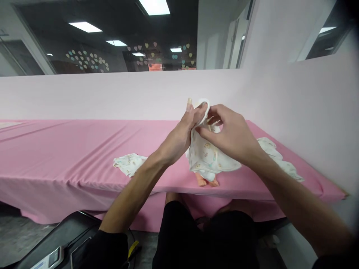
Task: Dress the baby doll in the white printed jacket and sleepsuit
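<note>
My left hand (pixel 186 125) has its fingers in the white-trimmed opening of a small white baby garment (pixel 206 149) printed with little animals, its thumb pointing up. From the other side, my right hand (pixel 231 130) pinches the same garment near that opening. The cloth hangs down between both hands and flares out at its lower edge. Beneath it, the two feet of a baby doll (pixel 202 181) show near the front edge of the pink-covered table (pixel 92 153); the cloth and my hands hide most of the doll.
A crumpled printed white cloth (pixel 129 163) lies to the left, and another bunched white cloth (pixel 277 158) to the right by the wall (pixel 305 112). A black chair (pixel 70 228) with a small grey-white device (pixel 50 259) on it stands at lower left. Above the back wall is a window (pixel 112 37).
</note>
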Available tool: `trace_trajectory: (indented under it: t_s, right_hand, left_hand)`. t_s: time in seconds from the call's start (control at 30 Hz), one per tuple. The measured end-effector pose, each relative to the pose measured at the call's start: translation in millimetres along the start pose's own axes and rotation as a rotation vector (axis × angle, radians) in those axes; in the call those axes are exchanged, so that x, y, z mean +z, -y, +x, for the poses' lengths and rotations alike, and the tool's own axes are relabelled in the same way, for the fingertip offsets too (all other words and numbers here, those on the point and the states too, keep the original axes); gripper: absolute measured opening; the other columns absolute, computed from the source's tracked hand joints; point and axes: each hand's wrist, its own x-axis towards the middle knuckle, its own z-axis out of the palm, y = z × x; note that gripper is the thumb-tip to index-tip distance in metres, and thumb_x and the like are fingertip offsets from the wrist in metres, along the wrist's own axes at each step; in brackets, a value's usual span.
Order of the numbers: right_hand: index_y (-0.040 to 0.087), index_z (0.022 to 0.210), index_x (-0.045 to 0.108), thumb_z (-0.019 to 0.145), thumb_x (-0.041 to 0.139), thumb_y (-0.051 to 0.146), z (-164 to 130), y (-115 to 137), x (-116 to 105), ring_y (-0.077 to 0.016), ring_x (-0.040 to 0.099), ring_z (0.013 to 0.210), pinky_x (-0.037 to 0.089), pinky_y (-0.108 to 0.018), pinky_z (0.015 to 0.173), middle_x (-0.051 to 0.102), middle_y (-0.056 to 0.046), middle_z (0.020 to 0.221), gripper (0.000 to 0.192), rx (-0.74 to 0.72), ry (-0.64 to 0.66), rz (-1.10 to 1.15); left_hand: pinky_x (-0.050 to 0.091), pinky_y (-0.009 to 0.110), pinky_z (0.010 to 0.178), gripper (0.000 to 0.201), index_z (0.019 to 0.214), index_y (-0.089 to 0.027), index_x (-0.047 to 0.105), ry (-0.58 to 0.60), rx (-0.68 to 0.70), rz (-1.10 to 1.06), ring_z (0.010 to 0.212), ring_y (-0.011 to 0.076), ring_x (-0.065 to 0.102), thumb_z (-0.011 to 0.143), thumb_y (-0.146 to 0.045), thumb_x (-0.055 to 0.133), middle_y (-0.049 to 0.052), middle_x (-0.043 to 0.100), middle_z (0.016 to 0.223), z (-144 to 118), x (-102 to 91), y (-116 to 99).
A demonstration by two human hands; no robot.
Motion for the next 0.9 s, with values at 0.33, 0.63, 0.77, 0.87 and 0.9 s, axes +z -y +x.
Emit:
trace_trajectory:
  t_s: [0.33, 0.63, 0.77, 0.87, 0.9]
  right_hand:
    - [0.021, 0.092, 0.064, 0.085, 0.055, 0.031, 7.8, -19.6, 5.5, -0.0176, 0.057, 0.074, 0.047, -0.032, 0.064, 0.064, -0.004, 0.084, 0.016, 0.096, -0.011, 0.171]
    - [0.020, 0.083, 0.065, 0.088, 0.045, 0.036, 25.7, -22.3, -0.5, -0.0190, 0.060, 0.074, 0.045, -0.029, 0.059, 0.062, -0.005, 0.078, 0.026, 0.095, -0.093, 0.268]
    - [0.022, 0.082, 0.065, 0.089, 0.048, 0.038, 31.5, -16.1, -14.0, -0.0188, 0.060, 0.071, 0.045, -0.030, 0.057, 0.062, -0.005, 0.076, 0.025, 0.089, -0.060, 0.278]
    - [0.021, 0.082, 0.067, 0.089, 0.051, 0.037, 35.3, -17.8, -21.9, -0.0179, 0.060, 0.069, 0.044, -0.029, 0.055, 0.062, -0.005, 0.076, 0.023, 0.098, -0.046, 0.276]
    - [0.021, 0.081, 0.067, 0.088, 0.051, 0.036, 36.6, -20.0, -24.6, -0.0171, 0.059, 0.068, 0.043, -0.028, 0.054, 0.063, -0.005, 0.076, 0.023, 0.100, -0.061, 0.267]
  left_hand:
    - [0.041, 0.044, 0.110, 0.064, 0.119, -0.032, 0.068, 0.182, -0.009, 0.038, 0.138, 0.0263, 0.043, 0.092, -0.074, 0.028, 0.001, 0.059, 0.135, -2.0, -13.6, 13.7]
    - [0.045, 0.031, 0.090, 0.044, 0.116, -0.020, 0.062, -0.366, 0.197, 0.518, 0.106, 0.0196, 0.057, 0.086, -0.052, 0.064, 0.011, 0.059, 0.123, -2.2, -47.0, 72.1]
    - [0.043, 0.026, 0.075, 0.056, 0.130, -0.025, 0.054, -0.162, 0.032, 0.551, 0.095, 0.0164, 0.054, 0.082, -0.048, 0.069, 0.008, 0.055, 0.123, 3.5, -64.7, 104.5]
    - [0.041, 0.026, 0.071, 0.032, 0.102, -0.020, 0.066, 0.129, -0.039, 0.510, 0.086, 0.0159, 0.053, 0.088, -0.048, 0.060, 0.004, 0.061, 0.098, 6.7, -71.0, 110.8]
    - [0.041, 0.026, 0.072, 0.032, 0.092, -0.018, 0.067, 0.155, -0.038, 0.522, 0.084, 0.0162, 0.053, 0.088, -0.048, 0.059, 0.003, 0.061, 0.091, 7.0, -72.9, 109.9]
